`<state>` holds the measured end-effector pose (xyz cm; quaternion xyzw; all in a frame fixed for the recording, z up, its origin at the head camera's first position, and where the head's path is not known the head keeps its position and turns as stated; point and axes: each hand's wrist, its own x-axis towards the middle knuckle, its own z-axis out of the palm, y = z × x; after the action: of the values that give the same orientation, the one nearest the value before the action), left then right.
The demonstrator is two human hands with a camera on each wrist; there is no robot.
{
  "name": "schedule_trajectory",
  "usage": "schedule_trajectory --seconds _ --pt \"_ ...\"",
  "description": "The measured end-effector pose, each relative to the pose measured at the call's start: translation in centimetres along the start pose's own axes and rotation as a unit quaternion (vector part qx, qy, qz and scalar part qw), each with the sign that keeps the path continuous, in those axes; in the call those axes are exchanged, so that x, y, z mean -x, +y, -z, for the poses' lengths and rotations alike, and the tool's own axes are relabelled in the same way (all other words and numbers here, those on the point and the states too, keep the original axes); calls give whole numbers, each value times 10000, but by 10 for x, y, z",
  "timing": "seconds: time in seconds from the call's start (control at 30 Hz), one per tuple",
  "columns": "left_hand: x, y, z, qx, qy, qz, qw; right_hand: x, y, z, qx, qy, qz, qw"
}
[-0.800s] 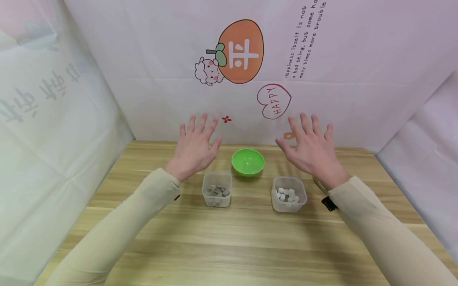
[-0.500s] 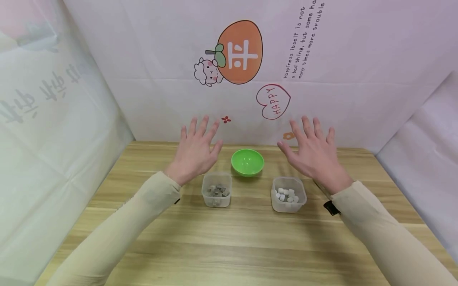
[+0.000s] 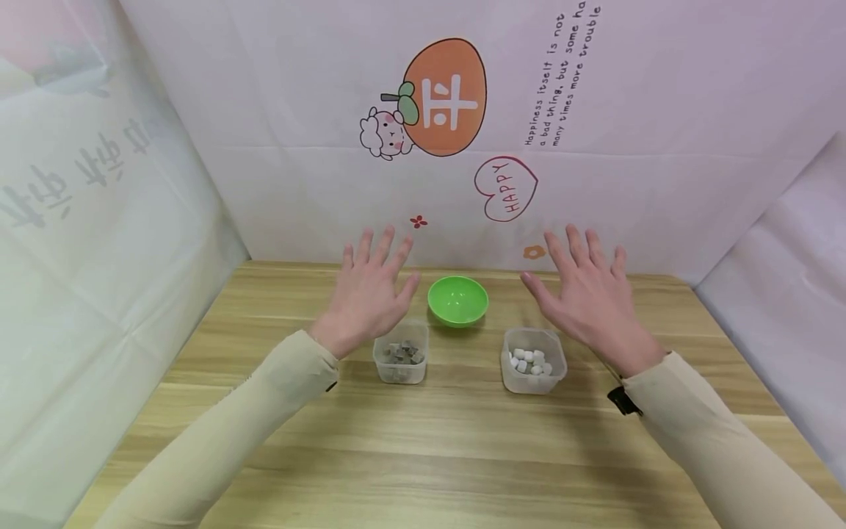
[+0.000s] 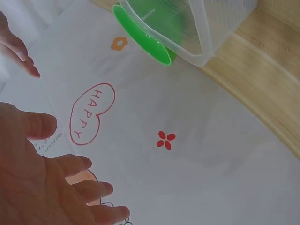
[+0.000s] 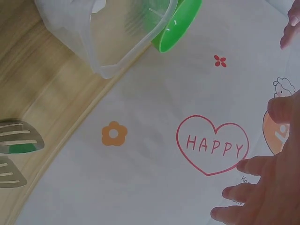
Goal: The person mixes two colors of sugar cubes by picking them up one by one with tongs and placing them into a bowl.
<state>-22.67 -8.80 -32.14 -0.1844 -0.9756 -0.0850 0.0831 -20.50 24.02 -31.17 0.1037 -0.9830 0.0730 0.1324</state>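
My left hand is held over the back left of the table, fingers straight and spread, palm down, with nothing in it. Close by its wrist stands a clear plastic box of small grey pieces. Over the back right, my right hand is spread the same way and also holds nothing. Nearest to it is a second clear box with several small white pieces. A green bowl sits between the hands, behind the boxes. The right wrist view shows two slotted metal ends, like those of tongs, on the table.
The wooden table reaches back to a white printed cloth hung as a wall. More white cloth encloses the left side, and another sheet the right.
Both hands have drifted slightly back towards the body and to the right, fingers still spread. The bowl and the two boxes stay where they were.
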Motion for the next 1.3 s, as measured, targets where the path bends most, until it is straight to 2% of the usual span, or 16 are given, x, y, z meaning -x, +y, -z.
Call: schedule_trajectory --seconds 0.27,0.67,1.0,1.3 --pt "6 7 -4 32 -103 -41 9999 8 1 2 -86 20 14 10000" --pt "15 18 -7 162 0 -260 9995 20 9 0 -107 97 -49 9999" --pt "24 27 -13 90 -26 -385 9992 33 17 -2 -170 99 -124 9997" --pt "32 39 -18 -30 19 -588 9983 42 26 -6 -248 286 -107 9992"
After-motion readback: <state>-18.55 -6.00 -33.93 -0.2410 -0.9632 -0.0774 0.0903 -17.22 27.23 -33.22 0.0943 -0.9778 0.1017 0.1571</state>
